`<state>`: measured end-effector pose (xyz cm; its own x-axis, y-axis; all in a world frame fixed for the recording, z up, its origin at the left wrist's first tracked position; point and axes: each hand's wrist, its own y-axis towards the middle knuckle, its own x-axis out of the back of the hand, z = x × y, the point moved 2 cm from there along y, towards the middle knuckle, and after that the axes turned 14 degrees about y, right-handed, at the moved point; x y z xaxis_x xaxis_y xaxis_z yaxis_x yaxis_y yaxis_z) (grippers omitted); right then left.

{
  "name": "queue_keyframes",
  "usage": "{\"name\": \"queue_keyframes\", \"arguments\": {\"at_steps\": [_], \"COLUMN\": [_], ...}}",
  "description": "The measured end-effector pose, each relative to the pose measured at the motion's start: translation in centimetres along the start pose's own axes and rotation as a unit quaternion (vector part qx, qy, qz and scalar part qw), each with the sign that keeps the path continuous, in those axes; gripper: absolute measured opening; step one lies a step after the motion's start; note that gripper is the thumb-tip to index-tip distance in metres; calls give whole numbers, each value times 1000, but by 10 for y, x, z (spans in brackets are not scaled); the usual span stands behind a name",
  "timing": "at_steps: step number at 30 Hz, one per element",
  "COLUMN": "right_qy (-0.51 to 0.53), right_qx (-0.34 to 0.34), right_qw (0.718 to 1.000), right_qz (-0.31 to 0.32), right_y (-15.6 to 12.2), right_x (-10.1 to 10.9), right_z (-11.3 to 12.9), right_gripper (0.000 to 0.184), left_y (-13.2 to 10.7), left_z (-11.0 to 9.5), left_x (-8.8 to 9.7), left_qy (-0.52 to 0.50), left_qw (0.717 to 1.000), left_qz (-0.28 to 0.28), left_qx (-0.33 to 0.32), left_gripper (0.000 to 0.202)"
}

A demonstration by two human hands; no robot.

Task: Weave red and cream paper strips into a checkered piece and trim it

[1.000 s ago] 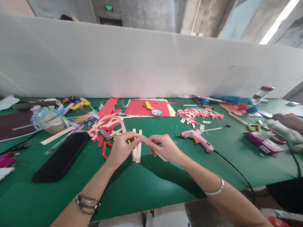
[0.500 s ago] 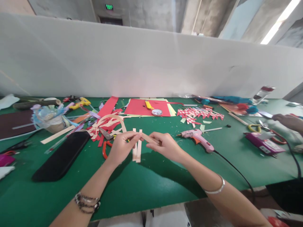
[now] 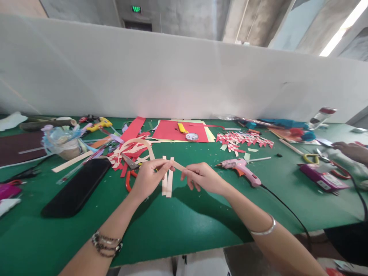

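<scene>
Between my hands is a short pale strip (image 3: 178,165), thin and flat like paper or wood veneer. My left hand (image 3: 153,176) pinches its left end between thumb and fingers. At the other end, the fingertips of my right hand (image 3: 202,177) are closed on the strip. Below it, two similar pale strips (image 3: 169,184) lie side by side on the green table, their upper parts near my left fingertips. Orange-handled scissors (image 3: 130,176) rest just left of my left hand, partly hidden by it. Close by is a heap of red and pale strips (image 3: 130,151).
A pink glue gun (image 3: 243,168) lies right of my right hand, its cord trailing forward. Red paper sheets (image 3: 166,131) are at the back, beside red-and-white woven pieces (image 3: 244,140). A black case (image 3: 77,188) lies left. Another person's hand (image 3: 350,150) is at the far right.
My right hand has shifted slightly rightward along the strip, its lower fingers now loosened and hanging down. My left hand keeps its pinch. The view has tilted a little.
</scene>
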<state>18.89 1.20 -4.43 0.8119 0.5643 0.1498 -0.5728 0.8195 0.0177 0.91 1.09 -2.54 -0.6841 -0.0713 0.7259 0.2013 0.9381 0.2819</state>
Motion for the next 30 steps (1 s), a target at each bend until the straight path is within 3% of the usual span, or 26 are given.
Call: {"name": "queue_keyframes", "arguments": {"at_steps": [13,23,30], "right_qy": [75,101,203], "right_qx": [-14,22,59], "right_qw": [997,984,956], "right_qz": [-3,-143,-205], "right_y": [0,0,0], "right_x": [7,19,28], "right_z": [3,11,11], "right_gripper": [31,25,23], "left_y": [1,5,6], "left_z": [9,20,28], "left_x": [3,8,12], "left_qy": [-16,-74,-107], "left_qw": [996,972,957], "left_qz": [-90,-198,-244], "left_qx": [20,98,111], "left_gripper": [33,28,28]}}
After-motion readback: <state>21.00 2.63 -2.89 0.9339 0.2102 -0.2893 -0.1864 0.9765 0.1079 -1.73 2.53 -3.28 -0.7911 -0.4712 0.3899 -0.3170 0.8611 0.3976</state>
